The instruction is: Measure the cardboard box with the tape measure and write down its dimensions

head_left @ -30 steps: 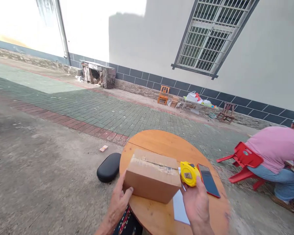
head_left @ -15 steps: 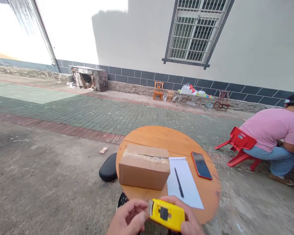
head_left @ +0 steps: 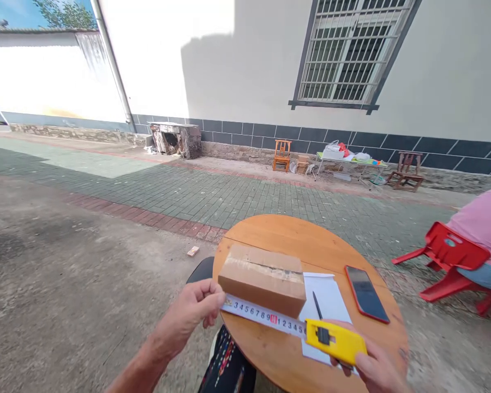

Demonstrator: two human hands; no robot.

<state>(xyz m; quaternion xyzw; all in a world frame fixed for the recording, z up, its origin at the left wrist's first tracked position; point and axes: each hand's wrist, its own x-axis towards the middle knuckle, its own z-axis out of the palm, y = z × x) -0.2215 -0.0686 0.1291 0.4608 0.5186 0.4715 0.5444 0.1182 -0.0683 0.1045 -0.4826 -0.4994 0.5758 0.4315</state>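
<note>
My right hand (head_left: 370, 357) grips the yellow case of a tape measure (head_left: 341, 339). Its white blade (head_left: 262, 315) is drawn out leftward, showing black digits and one red mark. The blade's free end is pinched between the thumb and finger of my left hand (head_left: 198, 305). Behind the blade, a closed brown cardboard box (head_left: 265, 275) sits on the round wooden table (head_left: 286, 226); the blade runs along its near side, and I cannot tell whether they touch. A black pen (head_left: 317, 304) lies on white paper (head_left: 331, 295), right of the box, partly hidden by the case.
A red-edged phone (head_left: 367, 293) lies on the table's right side. Past it, a person in a pink top (head_left: 483, 224) sits on a red plastic chair (head_left: 454, 251). By the far wall stand a wooden chair (head_left: 282, 154) and a folding table with bags (head_left: 347, 156).
My left hand has moved left with the blade's end, drawing out a length of tape in front of the box. The view has turned leftward.
</note>
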